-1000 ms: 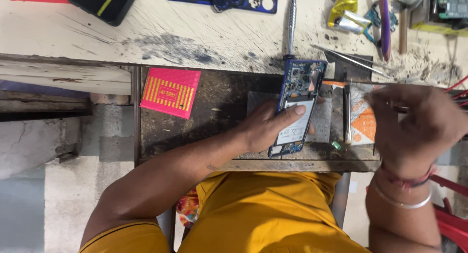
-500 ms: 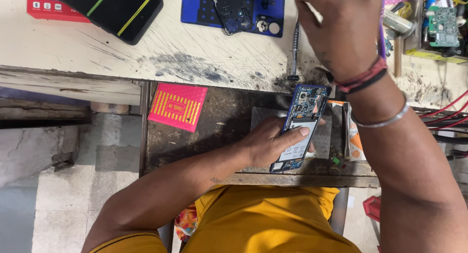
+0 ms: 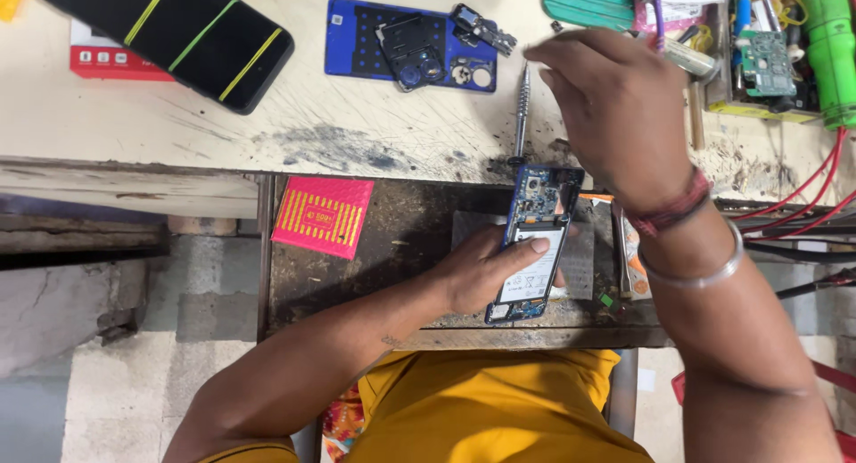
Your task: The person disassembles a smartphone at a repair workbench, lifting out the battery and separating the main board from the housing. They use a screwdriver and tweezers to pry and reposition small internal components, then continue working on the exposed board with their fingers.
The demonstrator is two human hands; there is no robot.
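My left hand (image 3: 477, 271) presses an opened blue phone (image 3: 535, 240) flat on a dark pull-out shelf (image 3: 401, 240), thumb across its white battery. The phone's back is off, so its board shows at the top end. My right hand (image 3: 615, 106) hovers above the bench just beyond the phone, fingers bunched together at the tips; nothing shows between them. A metal screwdriver (image 3: 522, 106) lies on the bench by those fingertips, pointing at the phone. A blue mat (image 3: 357, 44) with a camera frame and small removed parts lies to the left.
A black phone with yellow stripes (image 3: 169, 35) rests on a red box (image 3: 107, 62) at far left. A pink card (image 3: 323, 216) sits on the shelf. Tweezers (image 3: 620, 249) lie right of the phone. A circuit board (image 3: 765, 62), green bottle (image 3: 829, 35) and red wires (image 3: 802, 204) crowd the right.
My right hand rose from the shelf beside the phone to the blue mat, then drew back a little toward the screwdriver. The left hand kept hold of the phone.
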